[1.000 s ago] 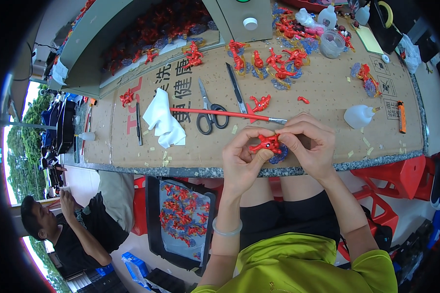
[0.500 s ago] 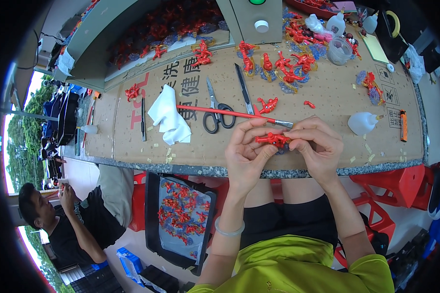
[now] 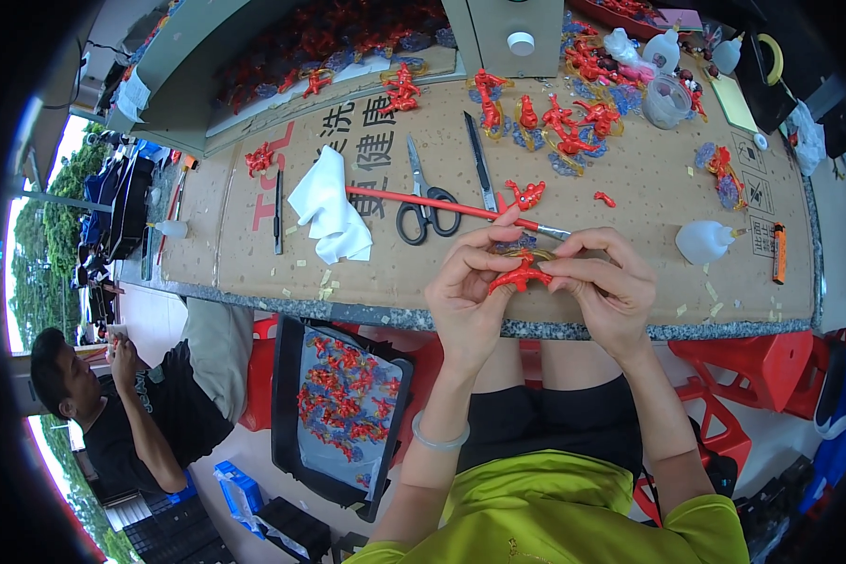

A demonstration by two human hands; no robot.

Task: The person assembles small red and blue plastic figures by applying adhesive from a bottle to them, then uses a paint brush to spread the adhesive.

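Note:
Between my two hands, just over the table's front edge, is a small red figurine [image 3: 521,274] with a clear yellowish and bluish part behind it. My left hand [image 3: 470,291] pinches its left end, and my right hand [image 3: 611,287] grips the right end with thumb and fingers. A red-handled brush [image 3: 442,204] lies just beyond my fingers, its metal tip near my right hand. Past it sit a loose red figure [image 3: 526,195] and a tiny red piece [image 3: 604,199]. A white squeeze bottle [image 3: 707,242] stands right of my right hand.
Scissors [image 3: 427,202], a utility knife [image 3: 480,160] and a white cloth [image 3: 329,209] lie left on the cardboard-covered table [image 3: 235,254]. Several red figures [image 3: 573,127] cluster at the back. A black tray of figures [image 3: 291,446] stands low left, near a seated person [image 3: 141,404].
The figurine has been turned in my fingers, so its clear part now shows on the far side. My view has shifted slightly; both hands still hold it.

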